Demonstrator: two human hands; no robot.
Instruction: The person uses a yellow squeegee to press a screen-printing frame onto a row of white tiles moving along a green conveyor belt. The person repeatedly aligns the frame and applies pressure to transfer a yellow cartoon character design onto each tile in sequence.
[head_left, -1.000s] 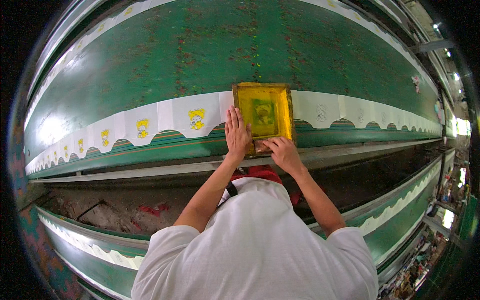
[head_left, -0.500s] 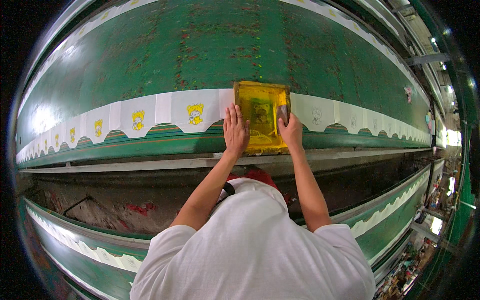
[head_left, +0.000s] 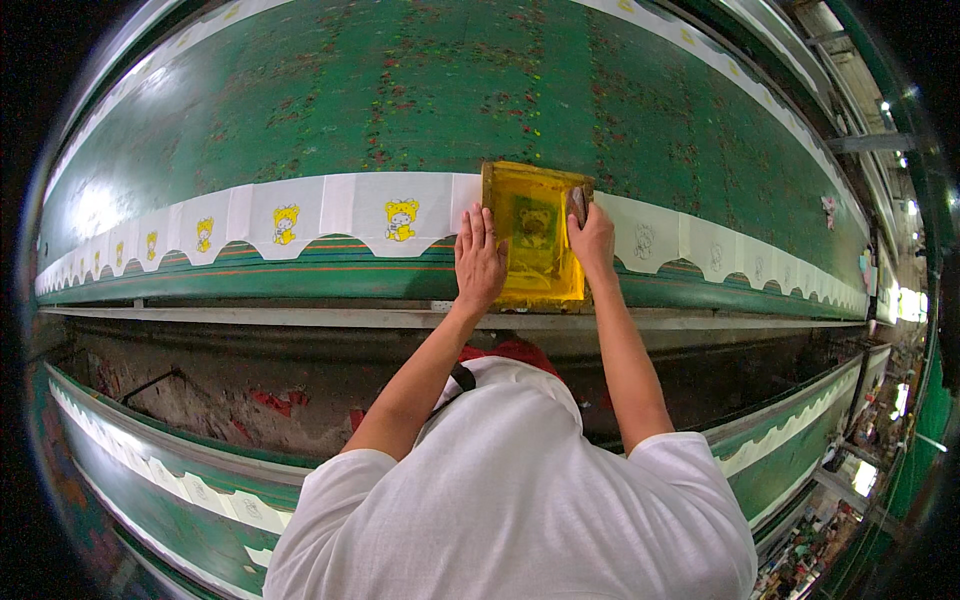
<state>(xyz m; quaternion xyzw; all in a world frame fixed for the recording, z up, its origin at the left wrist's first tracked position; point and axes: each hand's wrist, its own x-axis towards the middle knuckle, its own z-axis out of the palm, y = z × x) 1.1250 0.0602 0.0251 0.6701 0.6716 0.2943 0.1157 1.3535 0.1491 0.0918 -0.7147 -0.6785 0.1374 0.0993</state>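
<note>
A wooden-framed printing screen (head_left: pixel 535 168) with yellow mesh lies on a strip of white fabric panels, and a bear-like figure shows through its middle. My left hand (head_left: pixel 481 262) rests along the screen's left edge, fingers stretched out and holding nothing. Inside the right edge of the screen, my right hand (head_left: pixel 592 240) is closed around a small brownish squeegee (head_left: pixel 577 203). The squeegee's lower part is hidden by my fingers. Left of the screen, a white panel (head_left: pixel 372 215) bears a yellow bear figure. To the right, another panel (head_left: pixel 650 232) has only dark outlines.
The long green table (head_left: pixel 300 110) is speckled with red and yellow paint. A pale rail (head_left: pixel 330 317) runs along its near edge. Behind me stands another green table (head_left: pixel 200 535) with white panels. Clutter (head_left: pixel 810 550) lies at the far right.
My right hand and the squeegee have shifted slightly away from me along the screen's right side, and the squeegee looks narrower. My left hand stays at the screen's left edge.
</note>
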